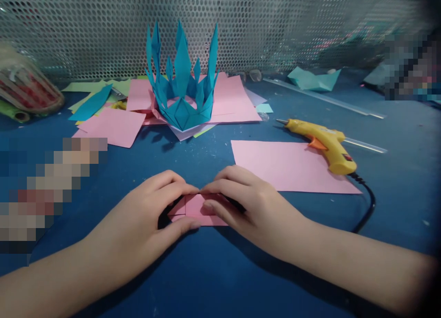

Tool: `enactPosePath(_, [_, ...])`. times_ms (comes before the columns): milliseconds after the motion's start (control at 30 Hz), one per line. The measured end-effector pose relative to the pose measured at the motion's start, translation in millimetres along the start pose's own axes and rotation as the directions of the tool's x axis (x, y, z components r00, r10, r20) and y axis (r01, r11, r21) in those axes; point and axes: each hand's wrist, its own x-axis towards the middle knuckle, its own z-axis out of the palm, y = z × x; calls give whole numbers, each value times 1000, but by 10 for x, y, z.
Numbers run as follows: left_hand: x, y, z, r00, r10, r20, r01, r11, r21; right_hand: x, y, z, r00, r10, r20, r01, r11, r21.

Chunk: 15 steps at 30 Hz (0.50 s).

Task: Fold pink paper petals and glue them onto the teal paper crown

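Observation:
A small folded piece of pink paper (195, 207) lies on the blue table in front of me, its left end coming to a point with creased flaps. My left hand (156, 205) curves around that end, fingertips at the far edge and thumb along the near edge. From the other side my right hand (246, 198) holds the paper, its thumb pressed on the top face and its fingers at the far edge. The fingertips of both hands meet there. The paper's right end is hidden under my right hand.
Beyond my hands stands a blue folded-paper crown (184, 97) on pink sheets (237, 97). A yellow glue gun (320, 141) rests on a pink paper sheet (272, 164) at right, with clear glue sticks (327, 97) behind. A jar (27, 84) stands far left. Perforated metal (103, 29) borders the back.

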Motion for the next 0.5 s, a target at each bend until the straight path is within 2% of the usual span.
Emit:
enactPosePath(233, [-25, -4, 21, 998, -4, -60, 2, 1000, -20, -28, -8, -9, 1000, -6, 16, 7, 1000, -16])
enactPosePath(500, [-10, -30, 30, 974, 136, -179, -137, 991, 11, -69, 7, 20, 994, -97, -45, 96, 995, -27])
